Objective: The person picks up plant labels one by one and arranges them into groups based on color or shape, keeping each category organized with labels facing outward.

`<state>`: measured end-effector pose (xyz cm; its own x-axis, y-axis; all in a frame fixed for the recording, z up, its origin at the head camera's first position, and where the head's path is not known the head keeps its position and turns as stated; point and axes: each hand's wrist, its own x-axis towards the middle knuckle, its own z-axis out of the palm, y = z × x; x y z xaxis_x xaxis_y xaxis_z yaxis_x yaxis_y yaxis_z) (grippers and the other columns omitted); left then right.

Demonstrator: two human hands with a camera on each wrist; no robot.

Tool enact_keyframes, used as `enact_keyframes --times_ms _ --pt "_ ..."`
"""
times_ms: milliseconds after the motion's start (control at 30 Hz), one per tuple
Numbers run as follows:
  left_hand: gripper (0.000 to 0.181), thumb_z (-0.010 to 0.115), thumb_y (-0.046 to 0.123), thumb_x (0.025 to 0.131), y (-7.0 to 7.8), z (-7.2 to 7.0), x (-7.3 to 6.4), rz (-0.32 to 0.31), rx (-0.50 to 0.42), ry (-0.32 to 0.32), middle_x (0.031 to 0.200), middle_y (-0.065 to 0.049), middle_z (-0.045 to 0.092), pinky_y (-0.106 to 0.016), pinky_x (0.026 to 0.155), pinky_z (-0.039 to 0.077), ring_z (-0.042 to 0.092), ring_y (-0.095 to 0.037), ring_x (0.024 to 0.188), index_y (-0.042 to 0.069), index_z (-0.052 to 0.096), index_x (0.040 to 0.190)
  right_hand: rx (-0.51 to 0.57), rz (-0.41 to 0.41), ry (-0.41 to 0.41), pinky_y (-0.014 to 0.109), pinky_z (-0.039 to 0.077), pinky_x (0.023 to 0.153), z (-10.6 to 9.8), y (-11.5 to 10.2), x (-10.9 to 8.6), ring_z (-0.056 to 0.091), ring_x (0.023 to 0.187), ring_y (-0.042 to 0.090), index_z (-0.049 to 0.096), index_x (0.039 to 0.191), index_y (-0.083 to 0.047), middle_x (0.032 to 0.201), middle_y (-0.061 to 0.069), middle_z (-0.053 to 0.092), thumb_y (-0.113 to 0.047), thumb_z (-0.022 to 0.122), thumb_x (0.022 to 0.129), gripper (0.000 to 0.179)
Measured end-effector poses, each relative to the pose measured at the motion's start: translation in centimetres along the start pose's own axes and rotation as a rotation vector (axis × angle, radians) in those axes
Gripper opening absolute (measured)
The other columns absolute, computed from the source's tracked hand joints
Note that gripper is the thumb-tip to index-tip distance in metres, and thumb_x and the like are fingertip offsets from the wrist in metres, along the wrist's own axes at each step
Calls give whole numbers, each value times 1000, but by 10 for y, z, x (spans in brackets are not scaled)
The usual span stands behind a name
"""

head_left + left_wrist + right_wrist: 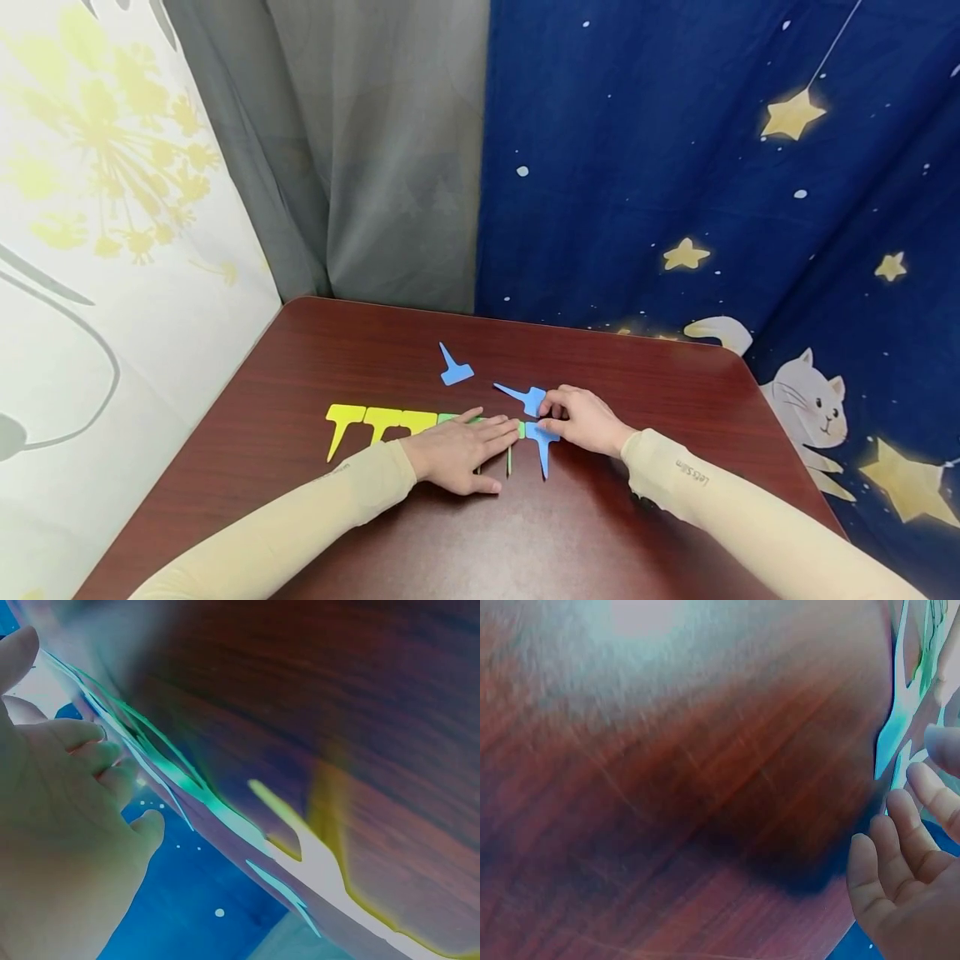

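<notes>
T-shaped plastic plant labels form a row on the table, with yellow labels [346, 414] at the left, green labels [446, 417] in the middle and a blue label [542, 435] at the right end. My left hand [453, 454] lies across the green ones, fingers stretched out, hiding much of them. At the row's right end, my right hand [588, 419] touches the blue label with its thumb. Its bent index finger is beside a second blue label [534, 402] just behind the row. In the right wrist view the fingers [907, 821] look loosely bent.
A third loose blue label [456, 374] lies farther back on the dark red wooden table [360, 350]. Behind the table's far edge hang a grey curtain [405, 167] and a blue star-patterned curtain [600, 208]. A pale patterned curtain [150, 333] borders the left side.
</notes>
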<state>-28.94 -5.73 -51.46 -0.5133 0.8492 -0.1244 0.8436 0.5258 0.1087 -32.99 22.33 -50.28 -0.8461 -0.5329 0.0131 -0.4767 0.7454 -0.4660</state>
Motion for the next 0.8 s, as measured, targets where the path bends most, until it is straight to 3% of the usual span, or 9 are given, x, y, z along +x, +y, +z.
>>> enact_keyframes --times_ms 233,500,800 --pt "83 44 64 99 6 0 4 24 -16 -9 168 0 14 -48 122 14 13 -18 153 17 19 163 -36 42 47 34 47 71 -2 9 12 55 85 16 69 113 -18 97 -1 60 -29 75 93 24" --pt "86 40 68 99 16 -2 15 53 -18 -15 168 2 13 -47 122 12 10 -16 154 16 16 163 -101 96 46 47 48 91 4 19 23 51 115 24 60 139 -17 127 3 56 -47 75 89 60" --pt "87 38 70 98 22 -5 25 41 30 -38 168 3 12 -46 122 12 10 -16 154 16 18 163 -131 90 67 53 43 94 7 19 26 47 119 27 60 139 -18 133 5 52 -57 76 84 69"
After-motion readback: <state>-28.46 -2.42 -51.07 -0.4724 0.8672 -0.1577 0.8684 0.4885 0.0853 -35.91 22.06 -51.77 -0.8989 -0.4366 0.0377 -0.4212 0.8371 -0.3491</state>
